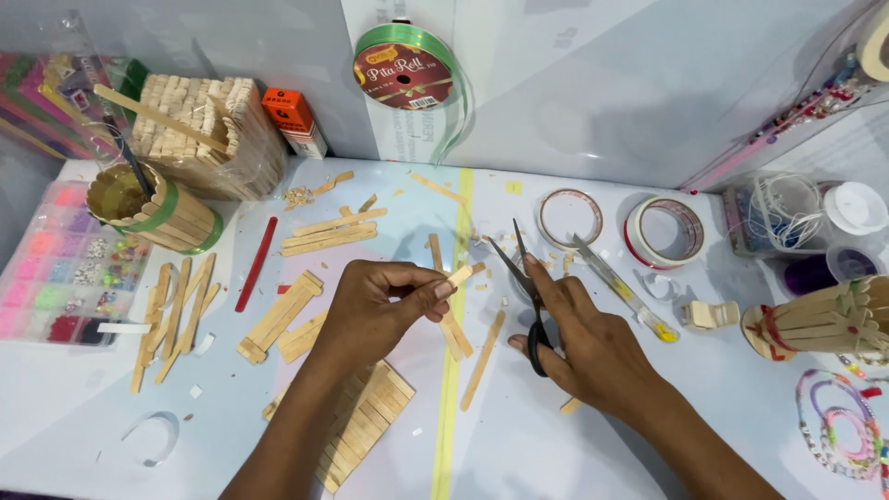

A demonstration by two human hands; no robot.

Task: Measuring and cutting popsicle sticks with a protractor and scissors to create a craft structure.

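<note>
Left hand (375,310) pinching one short wooden stick piece (460,275) between thumb and fingertips, held just above the bench (574,435). Right hand (583,347) closed through the loops of one pair of black scissors (526,296), blades parted, tips just beside the stick piece. Two tape rolls (664,231) lying flat beyond the scissors, one green ribbon spool (405,69) leaning on the wall. One flat panel of joined sticks (366,421) under the left forearm, loose sticks (176,315) scattered to the left, too overlapped to count. One red stick (256,264) near them. One stick-walled cup (153,211) at far left, one bead box (69,268) beside it.
</note>
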